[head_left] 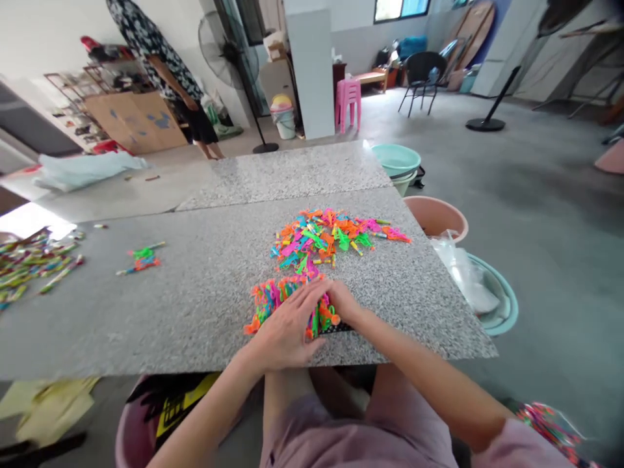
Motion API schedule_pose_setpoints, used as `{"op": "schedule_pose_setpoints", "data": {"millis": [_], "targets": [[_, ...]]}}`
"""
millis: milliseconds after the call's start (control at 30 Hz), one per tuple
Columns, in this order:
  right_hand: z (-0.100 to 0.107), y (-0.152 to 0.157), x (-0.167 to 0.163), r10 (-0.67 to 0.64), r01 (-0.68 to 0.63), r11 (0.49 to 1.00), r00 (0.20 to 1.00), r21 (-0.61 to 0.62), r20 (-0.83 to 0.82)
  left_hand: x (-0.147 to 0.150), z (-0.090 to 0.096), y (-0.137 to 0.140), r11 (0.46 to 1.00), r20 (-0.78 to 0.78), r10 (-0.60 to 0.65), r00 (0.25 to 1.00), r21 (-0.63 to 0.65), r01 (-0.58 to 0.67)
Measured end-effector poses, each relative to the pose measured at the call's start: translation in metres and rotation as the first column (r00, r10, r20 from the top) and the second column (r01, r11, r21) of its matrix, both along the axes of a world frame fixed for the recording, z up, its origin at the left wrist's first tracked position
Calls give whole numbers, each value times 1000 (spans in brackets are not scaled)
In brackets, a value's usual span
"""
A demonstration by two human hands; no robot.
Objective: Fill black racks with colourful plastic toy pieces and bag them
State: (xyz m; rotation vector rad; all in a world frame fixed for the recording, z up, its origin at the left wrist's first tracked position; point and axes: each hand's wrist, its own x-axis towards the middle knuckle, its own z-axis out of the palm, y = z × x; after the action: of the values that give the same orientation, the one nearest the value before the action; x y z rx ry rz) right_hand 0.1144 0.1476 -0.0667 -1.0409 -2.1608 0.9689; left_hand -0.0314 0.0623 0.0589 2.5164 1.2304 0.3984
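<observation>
A tight row of small bright plastic pieces [266, 300], orange, pink, green and blue, lies near the front edge of the speckled stone table [205, 305]. Across the row's right half lies my left hand [287, 325], fingers stretched over the pieces and thumb apart. My right hand [344, 302] is at the row's right end, its fingertips hidden behind the left hand and the pieces. A black dotted strip [338, 328] shows under the row's right end. Just beyond, a loose heap of similar pieces [326, 237] spreads over the table.
More coloured sticks [34, 263] are heaped at the far left, with a few pieces [143, 257] nearer. Right of the table stand an orange-pink basin [439, 218] and a turquoise one [509, 312]. A pink tub [129, 429] is below. Another person [160, 71] stands beyond, near a fan [229, 52].
</observation>
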Motion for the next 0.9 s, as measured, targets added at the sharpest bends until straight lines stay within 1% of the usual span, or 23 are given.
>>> {"op": "schedule_pose_setpoints", "data": {"millis": [67, 133, 333, 367, 433, 500, 533, 567, 633, 700, 800, 867, 900], "targets": [[-1, -3, 2, 9, -10, 1000, 999, -12, -43, -5, 1, -1, 999, 92, 43, 995, -37, -40], [-1, -5, 2, -8, 5, 1000, 995, -26, -104, -7, 0, -1, 997, 133, 65, 989, -51, -59], [5, -14, 3, -47, 49, 999, 987, 4, -153, -4, -7, -1, 996, 139, 80, 987, -41, -75], [6, -19, 5, -80, 83, 997, 983, 10, -166, -3, -7, -1, 996, 132, 88, 987, -44, -83], [9, -36, 13, -196, 204, 979, 958, 16, -208, -1, -8, -2, 993, 109, 106, 988, -55, -100], [12, -59, 22, -324, 334, 943, 905, -14, -276, 0, -7, -3, 992, 86, 114, 990, -62, -109], [14, -70, 26, -361, 367, 929, 879, -41, -313, 1, -7, -3, 992, 77, 115, 990, -62, -110], [16, -80, 28, -376, 378, 924, 860, -65, -345, 1, -7, -3, 992, 68, 114, 991, -61, -110], [20, -95, 29, -355, 351, 933, 853, -83, -383, 2, -6, -2, 993, 54, 107, 993, -58, -104], [24, -101, 24, -335, 332, 940, 861, -77, -384, 2, -5, -2, 994, 47, 94, 994, -57, -91], [26, -98, 11, -391, 387, 919, 865, -78, -315, 1, -5, -1, 994, 52, 81, 995, -71, -77], [22, -95, 3, -427, 434, 900, 870, -30, -247, 0, -6, -1, 994, 52, 83, 995, -73, -79], [20, -94, 1, -433, 448, 894, 873, 19, -223, -1, -6, -1, 994, 48, 85, 995, -67, -82]]}}
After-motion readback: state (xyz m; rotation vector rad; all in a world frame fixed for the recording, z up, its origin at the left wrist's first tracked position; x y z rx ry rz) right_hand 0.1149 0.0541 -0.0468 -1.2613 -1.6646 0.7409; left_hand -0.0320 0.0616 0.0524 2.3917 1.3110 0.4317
